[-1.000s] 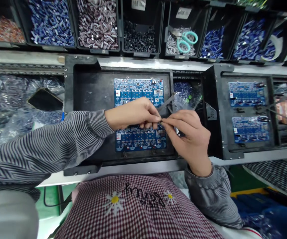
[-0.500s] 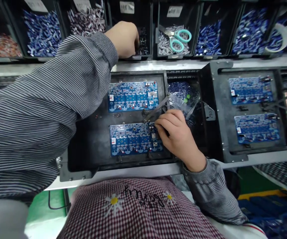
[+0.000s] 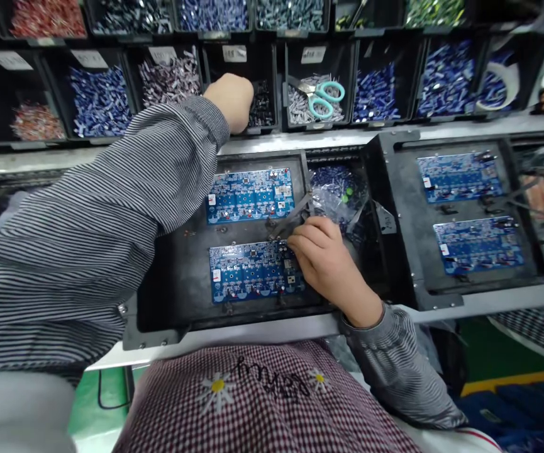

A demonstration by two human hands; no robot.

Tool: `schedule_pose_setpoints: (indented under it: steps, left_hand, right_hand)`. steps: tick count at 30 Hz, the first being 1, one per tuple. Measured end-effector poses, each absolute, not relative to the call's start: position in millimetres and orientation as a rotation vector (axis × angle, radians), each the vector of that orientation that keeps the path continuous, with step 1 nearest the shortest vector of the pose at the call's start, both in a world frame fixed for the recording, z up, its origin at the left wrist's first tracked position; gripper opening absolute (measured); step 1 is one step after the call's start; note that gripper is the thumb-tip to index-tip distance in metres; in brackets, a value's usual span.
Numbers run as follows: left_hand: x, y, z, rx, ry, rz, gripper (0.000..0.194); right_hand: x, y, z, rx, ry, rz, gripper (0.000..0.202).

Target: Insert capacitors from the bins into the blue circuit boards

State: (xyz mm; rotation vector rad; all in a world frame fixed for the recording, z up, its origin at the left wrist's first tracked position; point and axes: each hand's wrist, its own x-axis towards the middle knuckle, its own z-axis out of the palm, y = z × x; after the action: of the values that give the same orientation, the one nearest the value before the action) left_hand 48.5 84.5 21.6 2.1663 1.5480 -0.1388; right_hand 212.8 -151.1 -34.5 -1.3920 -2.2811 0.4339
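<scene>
My left hand (image 3: 232, 102) is over the front left of a black bin (image 3: 263, 107) of small dark parts, its fingers hidden from view. At the right edge of the lower blue circuit board (image 3: 248, 274), my right hand (image 3: 323, 261) rests with fingers curled together at the top right corner; anything between the fingertips is too small to tell. The upper blue circuit board (image 3: 250, 196) lies just behind, in the same black tray (image 3: 177, 283). A grey strap (image 3: 293, 215) slants between the boards near my right hand.
Scissors with turquoise handles (image 3: 323, 99) lie in a bin of pale parts. More bins of blue parts (image 3: 99, 100) line the back. A second black tray (image 3: 470, 211) with two boards is at the right, past a plastic bag (image 3: 342, 195).
The view has shifted, showing another row of bins at the top. My left hand remains at the dark-part bin and my right hand at the lower board's corner.
</scene>
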Motion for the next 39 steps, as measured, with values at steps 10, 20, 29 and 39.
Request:
schedule_pose_setpoints:
  steps: [10, 20, 29, 39]
  left_hand:
    - [45, 96, 17, 2.270, 1.714, -0.014, 0.029]
    - [45, 16, 34, 1.934, 1.077, 0.312, 0.028]
    - [18, 128, 44, 2.211, 1.539, 0.618, 0.032]
    - [8, 218, 24, 2.176, 1.807, 0.577, 0.014]
  right_hand:
    - [215, -143, -32, -1.263, -1.932, 0.513, 0.025]
    - [212, -89, -10, -1.322, -1.680, 0.377, 0.034]
    - [213, -56, -16, -1.289, -1.734, 0.489, 0.022]
    - [213, -25, -27, -1.403, -1.912, 0.552, 0.013]
